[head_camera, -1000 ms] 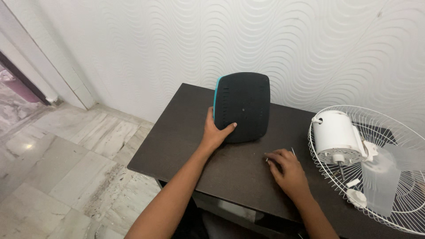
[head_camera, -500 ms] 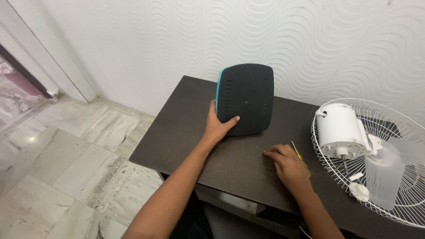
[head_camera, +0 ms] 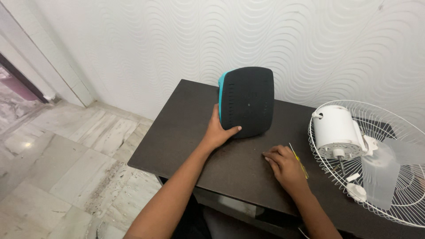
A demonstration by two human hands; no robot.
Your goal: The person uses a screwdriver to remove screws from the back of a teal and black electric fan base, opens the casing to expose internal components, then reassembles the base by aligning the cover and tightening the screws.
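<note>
My left hand grips the lower left edge of a black, rounded-square fan base with a teal rim, held upright on its edge on the dark brown table. My right hand lies palm down on the table, fingers together over something small that I cannot make out. A thin yellow-handled screwdriver lies on the table right beside that hand, touching its outer edge.
A white fan motor housing with its shaft sits inside a white wire guard at the table's right end, with a translucent blade lying on it. A textured white wall stands behind. Marble floor lies to the left.
The view has shifted slightly. My left hand keeps its hold on the upright base. My right hand has stayed flat on the table by the screwdriver.
</note>
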